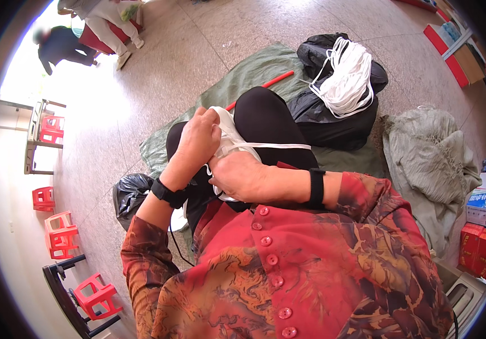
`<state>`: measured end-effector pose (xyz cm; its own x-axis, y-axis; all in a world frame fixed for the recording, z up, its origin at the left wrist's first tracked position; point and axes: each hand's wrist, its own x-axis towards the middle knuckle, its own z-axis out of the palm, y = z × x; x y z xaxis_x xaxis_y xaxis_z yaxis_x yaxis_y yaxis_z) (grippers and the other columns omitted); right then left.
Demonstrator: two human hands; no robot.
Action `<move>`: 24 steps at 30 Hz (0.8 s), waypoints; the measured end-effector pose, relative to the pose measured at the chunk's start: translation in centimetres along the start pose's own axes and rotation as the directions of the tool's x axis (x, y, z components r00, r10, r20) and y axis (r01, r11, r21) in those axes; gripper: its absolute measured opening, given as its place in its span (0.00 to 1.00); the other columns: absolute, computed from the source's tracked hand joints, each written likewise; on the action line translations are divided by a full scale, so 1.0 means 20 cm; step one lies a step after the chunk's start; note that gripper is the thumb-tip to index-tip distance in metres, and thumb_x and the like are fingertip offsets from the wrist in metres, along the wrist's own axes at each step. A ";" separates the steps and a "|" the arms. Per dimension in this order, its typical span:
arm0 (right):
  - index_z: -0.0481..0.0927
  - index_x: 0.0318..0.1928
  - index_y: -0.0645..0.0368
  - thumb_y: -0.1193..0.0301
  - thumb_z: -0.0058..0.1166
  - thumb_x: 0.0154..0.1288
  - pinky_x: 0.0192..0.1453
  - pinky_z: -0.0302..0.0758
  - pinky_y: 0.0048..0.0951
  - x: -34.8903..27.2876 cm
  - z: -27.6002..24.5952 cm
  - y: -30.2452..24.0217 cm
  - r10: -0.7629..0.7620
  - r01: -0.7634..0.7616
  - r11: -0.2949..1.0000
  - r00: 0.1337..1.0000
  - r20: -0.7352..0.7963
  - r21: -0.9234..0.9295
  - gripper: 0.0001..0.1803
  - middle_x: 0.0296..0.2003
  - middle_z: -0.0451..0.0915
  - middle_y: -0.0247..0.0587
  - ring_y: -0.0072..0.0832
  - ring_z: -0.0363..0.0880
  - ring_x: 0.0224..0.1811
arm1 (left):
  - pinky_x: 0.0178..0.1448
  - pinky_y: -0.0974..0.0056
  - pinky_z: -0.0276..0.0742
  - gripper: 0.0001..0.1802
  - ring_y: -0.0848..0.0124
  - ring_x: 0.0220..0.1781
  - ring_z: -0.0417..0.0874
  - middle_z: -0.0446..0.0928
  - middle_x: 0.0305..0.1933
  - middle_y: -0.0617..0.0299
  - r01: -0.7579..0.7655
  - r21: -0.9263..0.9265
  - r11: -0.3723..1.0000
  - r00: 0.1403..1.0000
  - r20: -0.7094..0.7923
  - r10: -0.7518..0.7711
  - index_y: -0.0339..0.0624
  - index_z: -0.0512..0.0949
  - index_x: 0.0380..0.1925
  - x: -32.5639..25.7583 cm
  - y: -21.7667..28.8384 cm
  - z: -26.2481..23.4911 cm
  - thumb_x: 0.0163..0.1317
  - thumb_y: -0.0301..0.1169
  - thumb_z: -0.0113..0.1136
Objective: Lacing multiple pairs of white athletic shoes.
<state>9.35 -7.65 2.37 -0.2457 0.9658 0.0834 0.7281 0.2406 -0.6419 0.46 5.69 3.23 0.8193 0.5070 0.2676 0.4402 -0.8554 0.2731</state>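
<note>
A white, soft cloth-like piece lies bunched between my black-clad knees, partly covered by both hands. My left hand is closed at its upper left side, fingers curled in and pinching at its edge. Lower down, my right hand bends over the near part, closed on it with most fingertips hidden. A flat white cord stretches from the piece across my right thigh. Beyond my right knee, a loose hank of white cord rests on a black plastic bag.
Under me spreads a green tarp with a red stick on it. A greyish sack and red boxes stand at right. Another black bag sits at left, with red stools farther off. Two people are at far left.
</note>
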 end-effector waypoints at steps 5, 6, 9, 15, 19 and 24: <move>0.73 0.40 0.66 0.67 0.55 0.65 0.33 0.77 0.45 0.01 0.07 0.06 -0.114 0.127 0.986 0.987 -0.117 0.111 0.13 0.24 0.80 0.53 0.49 0.83 0.31 | 0.22 0.73 0.72 0.07 0.80 0.19 0.74 0.75 0.29 0.65 0.601 -0.648 0.469 0.796 0.538 -0.278 0.38 0.72 0.41 -0.02 -0.04 -0.04 0.64 0.23 0.53; 0.73 0.40 0.66 0.67 0.55 0.65 0.33 0.77 0.45 0.01 0.08 0.07 -0.130 0.144 0.983 0.984 -0.124 0.111 0.13 0.24 0.80 0.53 0.49 0.83 0.31 | 0.22 0.75 0.71 0.07 0.81 0.19 0.74 0.74 0.28 0.67 0.600 -0.685 0.413 0.795 0.569 -0.210 0.38 0.72 0.41 -0.02 -0.05 -0.06 0.64 0.24 0.54; 0.73 0.38 0.64 0.67 0.53 0.67 0.37 0.76 0.46 0.02 0.09 0.06 -0.134 0.189 0.945 0.968 -0.212 0.265 0.11 0.25 0.79 0.55 0.52 0.82 0.33 | 0.22 0.74 0.71 0.06 0.82 0.21 0.73 0.71 0.27 0.70 0.621 -0.697 0.360 0.772 0.622 -0.127 0.40 0.72 0.39 0.01 -0.06 -0.12 0.64 0.26 0.58; 0.72 0.35 0.60 0.68 0.54 0.69 0.36 0.70 0.38 0.15 -0.02 -0.20 -0.205 0.236 0.781 0.971 -0.121 0.578 0.09 0.26 0.75 0.49 0.44 0.75 0.29 | 0.30 0.71 0.74 0.09 0.80 0.25 0.74 0.73 0.28 0.68 0.692 -0.679 0.246 0.698 0.716 0.015 0.39 0.74 0.41 0.00 -0.04 -0.08 0.65 0.30 0.62; 0.74 0.39 0.59 0.68 0.54 0.71 0.31 0.72 0.29 0.22 -0.25 -0.09 -0.036 0.145 0.648 0.986 -0.160 0.748 0.07 0.25 0.76 0.37 0.28 0.75 0.25 | 0.50 0.67 0.74 0.15 0.71 0.45 0.78 0.77 0.40 0.60 0.232 -0.934 0.271 0.971 0.239 -0.008 0.34 0.74 0.46 -0.17 -0.10 -0.11 0.72 0.36 0.51; 0.77 0.40 0.64 0.69 0.51 0.71 0.30 0.76 0.28 0.21 -0.33 0.25 0.190 -0.051 0.607 0.978 -0.082 0.793 0.09 0.26 0.82 0.44 0.28 0.83 0.29 | 0.51 0.64 0.71 0.19 0.74 0.33 0.68 0.65 0.29 0.68 0.333 -0.939 -0.089 0.929 0.343 -0.143 0.40 0.69 0.32 -0.37 -0.11 -0.15 0.77 0.43 0.43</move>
<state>16.26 -1.78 4.53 -0.0499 0.9985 0.0221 -0.0528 0.0195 -0.9984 -7.55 4.11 3.38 0.8240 0.5564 -0.1073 -0.1112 0.3444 0.9322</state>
